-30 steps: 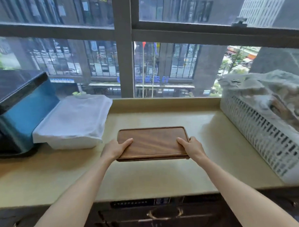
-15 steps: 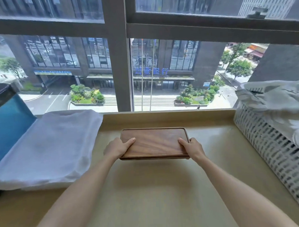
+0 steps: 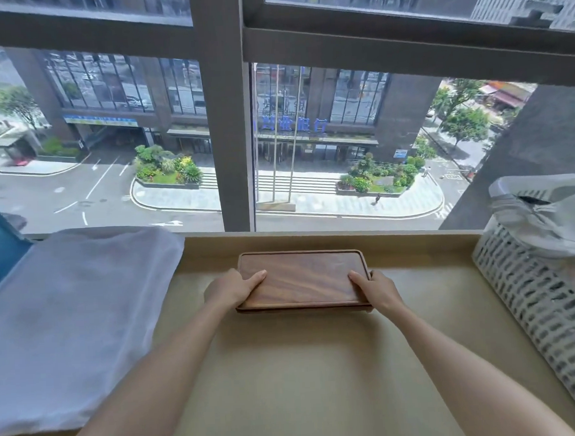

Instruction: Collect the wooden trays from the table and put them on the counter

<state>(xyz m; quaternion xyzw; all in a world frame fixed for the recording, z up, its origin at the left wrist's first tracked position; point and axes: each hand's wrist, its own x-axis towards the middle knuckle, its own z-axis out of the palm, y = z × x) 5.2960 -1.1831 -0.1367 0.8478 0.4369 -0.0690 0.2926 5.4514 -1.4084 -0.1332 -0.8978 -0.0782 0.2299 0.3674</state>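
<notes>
both hands on it: left hand (image 3: 231, 288) and right hand (image 3: 375, 288) clasp the wooden tray (image 3: 302, 278) by its short ends, level, low over the counter (image 3: 286, 382) near the window, seemingly for a flat set-down.

A folded white cloth (image 3: 76, 326) lies at the left, a white perforated basket (image 3: 543, 305) at the right — behind them a large window (image 3: 229, 121).

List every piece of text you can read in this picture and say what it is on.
Blue characters on the building front across the street: too blurred to read.
Blue sign strip on the left building: too small to read.
Wooden tray, white basket, counter, both hands: no text.
</notes>
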